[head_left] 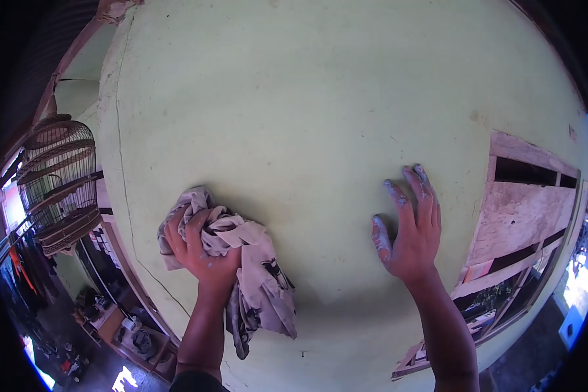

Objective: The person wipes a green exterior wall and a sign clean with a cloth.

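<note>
My left hand (206, 251) is wrapped round a crumpled greyish cloth (264, 287) and presses it on the pale green wall (294, 117). Part of the cloth hangs below the hand. To the right, my right hand (411, 228) is raised in front of the wall with its fingers apart, holding nothing. Whitish-blue smears cover its fingertips and thumb. Whether it touches the wall I cannot tell.
A birdcage (60, 183) hangs at the left, with clothes (29, 264) below it. A wooden window frame (526, 153) with boards is at the right. A long crack runs down the wall's left side. Lower left stands a small table (108, 320) with things on it.
</note>
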Motion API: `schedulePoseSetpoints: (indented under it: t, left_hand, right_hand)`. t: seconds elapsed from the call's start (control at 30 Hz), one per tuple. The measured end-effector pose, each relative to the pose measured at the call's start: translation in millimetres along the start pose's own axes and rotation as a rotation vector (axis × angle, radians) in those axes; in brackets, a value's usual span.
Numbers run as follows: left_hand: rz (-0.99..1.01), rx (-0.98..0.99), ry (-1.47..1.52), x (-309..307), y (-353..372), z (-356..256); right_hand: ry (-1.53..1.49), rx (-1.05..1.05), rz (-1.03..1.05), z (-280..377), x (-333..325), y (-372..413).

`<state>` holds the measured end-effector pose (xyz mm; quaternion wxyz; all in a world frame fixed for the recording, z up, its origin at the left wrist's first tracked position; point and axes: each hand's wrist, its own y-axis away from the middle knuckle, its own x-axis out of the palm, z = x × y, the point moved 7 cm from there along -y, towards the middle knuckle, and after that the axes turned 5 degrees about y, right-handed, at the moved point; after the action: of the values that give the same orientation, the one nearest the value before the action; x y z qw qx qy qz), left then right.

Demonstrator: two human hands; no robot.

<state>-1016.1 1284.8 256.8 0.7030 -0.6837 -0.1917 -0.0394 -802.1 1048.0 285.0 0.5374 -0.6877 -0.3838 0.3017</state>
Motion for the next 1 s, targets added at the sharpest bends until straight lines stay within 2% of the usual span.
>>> schedulePoseSetpoints:
  t: [0.07,0.2,0.27,0.3,0.37,0.4,0.47,0.5,0.57,0.6,0.63,0.67,0.73,0.8,0.83,0.87,0.9,0.93,1.0]
  left_hand:
    - [0.014,0.002,0.047,10.0,-9.5,-14.1]
    - [0.129,0.207,0.212,49.6,-29.5,-74.1]
    - [0.179,0.293,0.296,69.9,-36.8,-112.2]
    - [0.216,0.326,0.343,82.8,-38.0,-132.5]
    - [0.298,0.36,0.489,104.3,-32.7,-176.4]
    - [0.33,0.364,0.587,113.5,-31.0,-197.6]
    - [0.444,0.356,0.864,137.9,-20.9,-226.8]
    - [0.429,0.35,0.874,139.2,-25.5,-230.3]
    - [0.765,0.373,1.115,154.0,-27.9,-245.5]
    - [0.754,0.381,1.122,152.7,-37.6,-243.8]
    - [0.896,0.363,1.187,154.5,-43.1,-241.6]
    - [1.043,0.342,1.25,154.6,-44.8,-238.6]
    - [1.08,0.366,1.264,145.9,-53.5,-226.1]
    - [1.032,0.351,1.072,137.3,-59.3,-209.1]
    - [1.025,0.365,1.091,127.8,-62.1,-204.8]
    - [0.933,0.419,0.896,118.7,-69.0,-196.5]
    - [0.837,0.464,0.698,110.5,-76.7,-187.5]
    - [0.833,0.477,0.703,104.8,-82.2,-182.2]
    - [0.717,0.483,0.553,96.4,-100.6,-163.5]
  right_hand:
    - [-0.025,-0.013,-0.016,-0.8,-1.0,-0.3]
    - [-0.088,0.002,0.012,-14.3,-3.3,1.5]
    - [-0.683,0.122,-0.015,-33.9,-7.6,3.7]
    - [-0.678,0.127,-0.019,-32.9,-10.1,4.4]
    - [-0.931,0.285,-0.092,-34.9,-13.4,10.7]
    - [-0.922,0.282,-0.089,-26.7,-13.7,17.1]
    - [-0.817,0.353,-0.219,-18.5,-21.9,43.7]
    - [-0.835,0.42,-0.209,-24.1,-23.7,53.6]
    - [-0.712,0.356,-0.129,-32.9,-20.5,70.8]
    - [-0.558,0.323,-0.026,-29.9,-20.4,76.7]
    - [-0.402,0.277,0.068,-25.9,-21.1,81.3]
    - [-0.39,0.276,0.062,-24.6,-18.8,79.4]
    - [-0.221,0.266,0.24,-14.8,-0.2,71.0]
    - [-0.183,0.231,0.277,-5.7,3.3,50.7]
    - [-0.17,0.2,0.314,-5.0,5.6,39.8]
    - [-0.152,0.203,0.305,-11.3,4.8,26.6]
    - [-0.139,0.077,0.189,-9.0,-2.9,8.2]
    - [-0.128,-0.05,0.075,-6.8,-10.3,-8.7]
    - [-0.131,-0.032,0.095,-35.0,-16.9,-38.3]
